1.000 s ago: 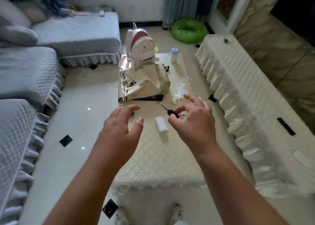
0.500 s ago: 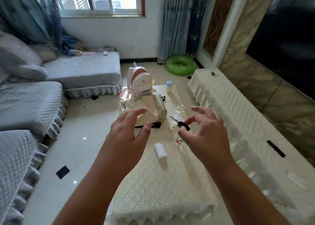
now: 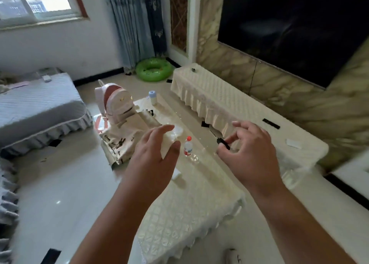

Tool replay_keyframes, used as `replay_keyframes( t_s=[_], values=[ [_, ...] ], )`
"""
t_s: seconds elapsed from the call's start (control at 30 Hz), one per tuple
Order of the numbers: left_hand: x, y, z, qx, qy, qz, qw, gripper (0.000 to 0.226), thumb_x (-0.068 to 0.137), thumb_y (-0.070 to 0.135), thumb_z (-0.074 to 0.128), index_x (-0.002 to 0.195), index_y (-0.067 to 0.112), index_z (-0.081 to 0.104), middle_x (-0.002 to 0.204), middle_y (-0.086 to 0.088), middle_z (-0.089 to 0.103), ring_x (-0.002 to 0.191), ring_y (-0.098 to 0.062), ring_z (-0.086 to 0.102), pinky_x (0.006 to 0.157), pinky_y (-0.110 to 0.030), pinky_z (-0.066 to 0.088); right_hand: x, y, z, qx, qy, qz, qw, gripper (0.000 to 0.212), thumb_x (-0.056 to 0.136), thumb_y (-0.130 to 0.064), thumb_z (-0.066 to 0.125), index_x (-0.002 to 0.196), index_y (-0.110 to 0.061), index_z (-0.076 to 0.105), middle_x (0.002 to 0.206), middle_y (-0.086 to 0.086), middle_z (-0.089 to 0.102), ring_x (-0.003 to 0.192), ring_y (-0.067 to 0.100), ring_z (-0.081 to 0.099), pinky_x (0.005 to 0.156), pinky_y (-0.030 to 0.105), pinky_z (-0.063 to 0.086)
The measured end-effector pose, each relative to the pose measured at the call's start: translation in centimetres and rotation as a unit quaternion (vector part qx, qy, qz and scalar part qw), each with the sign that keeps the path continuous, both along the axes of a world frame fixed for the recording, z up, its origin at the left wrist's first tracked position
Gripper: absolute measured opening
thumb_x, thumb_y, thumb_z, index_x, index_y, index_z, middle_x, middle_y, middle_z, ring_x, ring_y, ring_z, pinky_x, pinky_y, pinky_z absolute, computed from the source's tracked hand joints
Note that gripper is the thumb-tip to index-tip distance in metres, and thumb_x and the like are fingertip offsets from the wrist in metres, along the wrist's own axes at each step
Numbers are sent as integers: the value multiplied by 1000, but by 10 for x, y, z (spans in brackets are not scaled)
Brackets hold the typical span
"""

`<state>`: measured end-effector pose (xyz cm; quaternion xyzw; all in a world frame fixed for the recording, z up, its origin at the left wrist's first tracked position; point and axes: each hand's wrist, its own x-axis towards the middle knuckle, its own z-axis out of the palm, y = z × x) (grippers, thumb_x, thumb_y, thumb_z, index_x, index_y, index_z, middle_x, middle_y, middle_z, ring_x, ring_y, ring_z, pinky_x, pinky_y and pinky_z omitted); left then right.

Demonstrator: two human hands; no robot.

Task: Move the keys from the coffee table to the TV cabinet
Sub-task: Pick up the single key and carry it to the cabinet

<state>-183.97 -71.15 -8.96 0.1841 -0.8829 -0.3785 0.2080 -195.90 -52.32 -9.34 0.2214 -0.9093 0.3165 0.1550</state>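
1. The right hand pinched the key between thumb and forefinger, with the other fingers spread loose above it; only the key's black head showed clearly, and the blade was too blurred to make out.
2. The key was held up in the air, off the coffee table, between that table's far edge and the draped front of the TV cabinet beyond the right hand.
3. The left hand hung open and empty over the coffee table, palm down, fingers relaxed and slightly parted, grasping nothing.
4. Between the two hands a small clear bottle with a red cap stood upright on the table.
5. Just below the left hand's thumb side a small white roll lay on the quilted cover, partly hidden by that hand.
6. Beyond the left hand a printed canvas bag slumped on the table, with a pink and white backpack upright behind it.
7. Farther out, a small white bottle with a blue cap stood near the table's far end.
8. On the cabinet top past the right hand lay a black remote, and a white card sat to its right.
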Motion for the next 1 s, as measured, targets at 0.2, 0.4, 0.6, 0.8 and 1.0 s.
replay_keyframes(
  t_s=[0.2, 0.4, 0.6, 0.8, 1.0],
  values=[
    [-23, 39, -3, 4, -16, -125, 992, 39, 89, 54, 49, 128, 51, 47, 123, 28, 44, 108, 18, 43, 82, -6, 30, 25, 67, -9, -5, -18, -127, 992, 16, 70, -38, 74, 73, -29, 61, 121, -11, 61, 116, 16, 49, 89, 36, 43],
    [-48, 112, 4, -14, -23, -231, 972, 39, 91, 53, 48, 130, 50, 45, 126, 22, 45, 113, -7, 52, 93, -29, 40, 45, 155, -7, -14, -27, -235, 971, 15, 71, -42, 68, 74, -30, 60, 121, -12, 60, 116, 14, 48, 87, 33, 41],
    [-71, 189, 10, -19, -44, -295, 954, 37, 91, 53, 48, 128, 54, 45, 128, 23, 45, 116, -6, 47, 86, -24, 36, 57, 235, -2, -35, -49, -309, 949, 17, 69, -45, 65, 71, -34, 53, 125, -16, 57, 120, 14, 45, 91, 39, 42],
    [-82, 271, 20, -33, -28, -325, 945, 36, 91, 54, 50, 126, 54, 45, 122, 30, 43, 98, -2, 51, 72, -5, 30, 65, 308, 3, -62, -61, -343, 935, 16, 70, -45, 62, 70, -35, 51, 130, -17, 54, 123, 11, 42, 94, 45, 41],
    [-99, 334, 27, -27, -4, -342, 939, 39, 91, 53, 49, 129, 51, 46, 124, 25, 44, 94, 22, 45, 73, -11, 32, 47, 371, 13, -68, -45, -347, 934, 15, 69, -47, 60, 71, -35, 51, 127, -20, 53, 122, 9, 42, 87, 36, 34]
  ],
)
